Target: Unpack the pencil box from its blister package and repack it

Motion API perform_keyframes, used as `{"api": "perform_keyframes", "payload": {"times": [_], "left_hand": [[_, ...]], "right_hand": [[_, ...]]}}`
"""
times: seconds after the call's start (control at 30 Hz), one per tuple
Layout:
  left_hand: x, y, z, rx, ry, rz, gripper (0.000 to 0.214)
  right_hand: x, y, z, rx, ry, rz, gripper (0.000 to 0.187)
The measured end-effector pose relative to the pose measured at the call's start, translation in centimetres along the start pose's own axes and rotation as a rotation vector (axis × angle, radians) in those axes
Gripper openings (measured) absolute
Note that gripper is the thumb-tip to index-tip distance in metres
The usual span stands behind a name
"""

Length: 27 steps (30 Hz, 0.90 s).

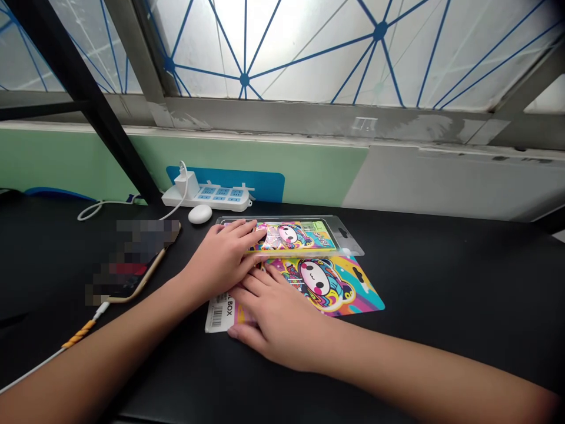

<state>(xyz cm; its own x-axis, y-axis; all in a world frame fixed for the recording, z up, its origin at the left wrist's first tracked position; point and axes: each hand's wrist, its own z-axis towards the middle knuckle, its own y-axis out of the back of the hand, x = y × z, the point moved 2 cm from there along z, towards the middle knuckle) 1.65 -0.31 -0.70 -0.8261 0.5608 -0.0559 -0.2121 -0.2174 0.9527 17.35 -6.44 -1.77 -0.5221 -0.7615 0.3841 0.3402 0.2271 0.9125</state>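
My left hand [223, 257] has its fingers curled over the left end of a clear plastic blister pack [293, 235], which holds a bright cartoon-printed item. My right hand [276, 315] lies just below, covering the left part of a colourful printed cartoon card [329, 285], with its thumb near the card's lower edge. A white barcode tab marked BOX [219, 312] sticks out beyond my right fingers and thumb. The two hands nearly touch, and they hide the card's left part and the blister's left end.
A pixelated smartphone [132, 262] with a gold edge lies left on the black desk [441, 294], its white cable [53, 359] running off lower left. A white power strip [205, 197] with a plugged-in charger and a white oval case [200, 214] stand behind, below a window.
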Motion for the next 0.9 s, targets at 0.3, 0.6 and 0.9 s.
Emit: {"api": "perform_keyframes", "payload": {"times": [0.3,0.6,0.9], "left_hand": [[0.2,0.1,0.3,-0.04,0.029,-0.06,0.046],[0.3,-0.2,0.6,-0.033,0.033,-0.066,0.05],[0.9,0.6,0.4,0.006,0.03,-0.17,0.045]], "right_hand": [[-0.4,-0.6,1.0,-0.047,0.001,-0.035,0.036],[-0.4,-1.2,1.2,-0.145,0.055,-0.11,0.035],[-0.3,-0.8,0.7,-0.136,0.099,-0.155,0.032]]}}
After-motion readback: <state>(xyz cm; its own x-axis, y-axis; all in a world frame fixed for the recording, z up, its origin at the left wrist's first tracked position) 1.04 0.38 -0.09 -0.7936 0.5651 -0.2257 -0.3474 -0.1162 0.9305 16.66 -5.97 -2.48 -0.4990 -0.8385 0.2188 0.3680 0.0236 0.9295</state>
